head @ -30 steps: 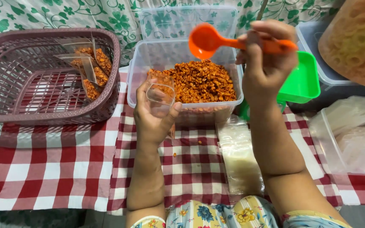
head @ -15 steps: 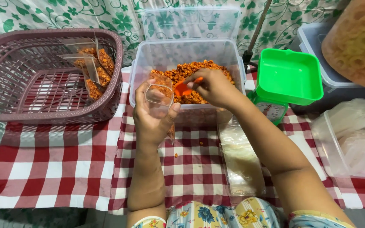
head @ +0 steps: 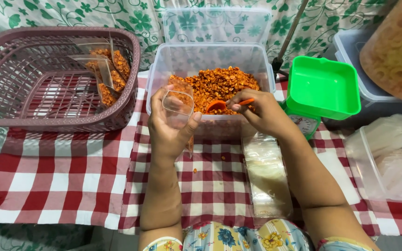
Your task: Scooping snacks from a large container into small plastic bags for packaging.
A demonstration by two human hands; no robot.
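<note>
My left hand [head: 168, 128] holds a small clear plastic bag [head: 177, 103] open, just in front of a clear plastic tub [head: 210, 53] filled with orange-brown fried snack bits [head: 219, 83]. My right hand [head: 261, 114] grips an orange spoon [head: 222, 105] whose bowl dips into the snack near the tub's front wall, close to the bag's mouth. Both forearms reach over a red and white checked cloth [head: 61, 176].
A maroon plastic basket [head: 47, 118] at the left holds a few filled snack bags [head: 110, 72]. A green scale pan [head: 322, 86] stands right of the tub. Flat empty bags [head: 266, 174] lie on the cloth; clear containers [head: 387, 158] sit at the right.
My right hand came down from above the tub with the orange spoon and now has it dug into the snack. The left hand has kept the bag steady.
</note>
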